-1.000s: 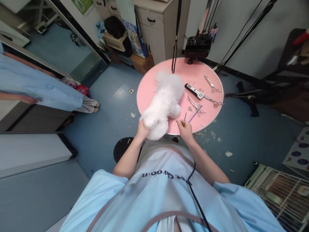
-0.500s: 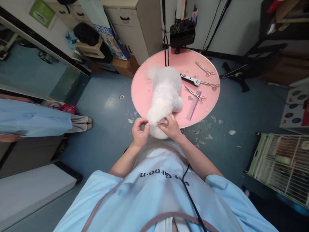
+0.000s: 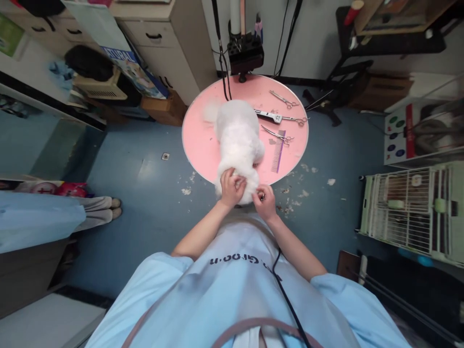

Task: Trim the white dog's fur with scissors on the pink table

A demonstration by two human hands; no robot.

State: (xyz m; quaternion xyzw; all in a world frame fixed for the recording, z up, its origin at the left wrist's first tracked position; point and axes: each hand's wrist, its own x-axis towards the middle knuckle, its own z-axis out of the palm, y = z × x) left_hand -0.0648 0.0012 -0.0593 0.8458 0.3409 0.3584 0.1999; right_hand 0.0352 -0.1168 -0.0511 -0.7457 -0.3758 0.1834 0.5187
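A small white fluffy dog (image 3: 237,140) stands on a round pink table (image 3: 197,140), tethered by a black leash from above. My left hand (image 3: 231,186) rests on the dog's near end, its fingers curled into the fur. At the dog's near right edge my right hand (image 3: 264,200) is closed around a small dark object that I cannot make out. A purple comb (image 3: 278,157) lies on the table to the right of the dog.
Three pairs of scissors (image 3: 278,135) and a clipper (image 3: 266,115) lie on the table's right half. A black tool holder (image 3: 245,55) stands at the far rim. Fur tufts litter the blue floor. A wire cage (image 3: 409,212) is at right. Another person in blue (image 3: 39,222) stands at left.
The comb left my right hand and now lies on the table. Both hands came together at the dog's near end, the left one onto the fur. The view shifted to the right.
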